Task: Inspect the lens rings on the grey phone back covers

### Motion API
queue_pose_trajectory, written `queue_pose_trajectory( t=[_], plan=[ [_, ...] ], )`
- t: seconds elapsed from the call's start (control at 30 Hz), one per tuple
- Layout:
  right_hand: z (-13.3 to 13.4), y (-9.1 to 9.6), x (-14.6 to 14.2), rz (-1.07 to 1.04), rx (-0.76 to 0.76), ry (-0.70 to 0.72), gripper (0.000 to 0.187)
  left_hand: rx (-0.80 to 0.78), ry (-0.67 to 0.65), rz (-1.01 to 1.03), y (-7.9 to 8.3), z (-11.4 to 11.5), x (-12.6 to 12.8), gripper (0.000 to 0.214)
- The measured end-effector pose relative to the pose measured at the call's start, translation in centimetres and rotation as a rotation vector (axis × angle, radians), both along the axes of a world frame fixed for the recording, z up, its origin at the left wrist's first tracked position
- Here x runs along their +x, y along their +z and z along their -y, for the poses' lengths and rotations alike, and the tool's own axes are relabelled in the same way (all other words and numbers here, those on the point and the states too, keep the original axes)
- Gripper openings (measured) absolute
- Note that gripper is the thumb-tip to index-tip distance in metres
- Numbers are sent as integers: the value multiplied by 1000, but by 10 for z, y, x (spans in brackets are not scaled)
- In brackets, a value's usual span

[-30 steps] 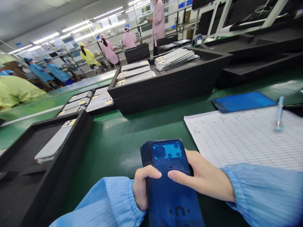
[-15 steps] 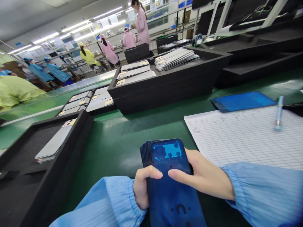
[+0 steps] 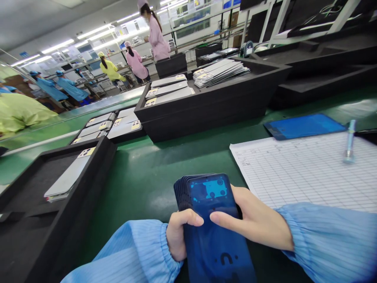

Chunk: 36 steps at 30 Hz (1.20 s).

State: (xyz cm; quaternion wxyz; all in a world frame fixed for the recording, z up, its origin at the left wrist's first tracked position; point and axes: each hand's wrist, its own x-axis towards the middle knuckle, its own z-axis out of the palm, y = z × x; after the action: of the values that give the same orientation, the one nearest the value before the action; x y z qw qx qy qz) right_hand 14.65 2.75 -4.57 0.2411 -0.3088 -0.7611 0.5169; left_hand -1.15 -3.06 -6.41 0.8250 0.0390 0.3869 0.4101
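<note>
Between my two hands is a fanned stack of dark blue phone back panels (image 3: 219, 243), with lighter blue camera cut-out areas at the far end. My left hand (image 3: 181, 232) grips the stack's left edge, its thumb lying on the top panel. From the right, my right hand (image 3: 256, 220) holds the same stack, thumb also on top. The fingers underneath are hidden. Just beyond my right hand lies a sheet of paper with a printed grid (image 3: 294, 169), and a light blue pen (image 3: 350, 141) rests on it.
A black tray (image 3: 100, 173) with silver panels stands at left. Stacked black trays (image 3: 206, 118) holding white panels are ahead. One blue panel (image 3: 306, 125) lies behind the paper on the green table (image 3: 141, 177). People in coloured smocks (image 3: 137, 65) are in the background.
My hands and the panel stack have barely shifted; the top panel's tilt differs slightly. In the background, a standing person in pink has moved left.
</note>
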Motion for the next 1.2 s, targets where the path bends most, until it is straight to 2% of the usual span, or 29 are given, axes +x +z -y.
queue_pose_trajectory(
  t=[0.33, 0.63, 0.83, 0.97, 1.2],
  plan=[
    [-1, 0, 1, 8, -19, 15, 24, 24, -84, 59, -1, -3, -2, 51],
    [0, -1, 1, 35, -31, 1, 23, -58, -104, 17, 0, -3, -3, 50],
    [-6, -3, 2, -51, -191, 45, 29, -24, 26, -165, 8, -3, 4, 37],
    [-8, -5, 3, -79, -243, 49, 33, 18, 33, -202, 9, -3, 7, 24],
    [-8, -6, 3, -74, -246, 37, 36, 34, 23, -145, 4, -2, 4, 39]
  ],
)
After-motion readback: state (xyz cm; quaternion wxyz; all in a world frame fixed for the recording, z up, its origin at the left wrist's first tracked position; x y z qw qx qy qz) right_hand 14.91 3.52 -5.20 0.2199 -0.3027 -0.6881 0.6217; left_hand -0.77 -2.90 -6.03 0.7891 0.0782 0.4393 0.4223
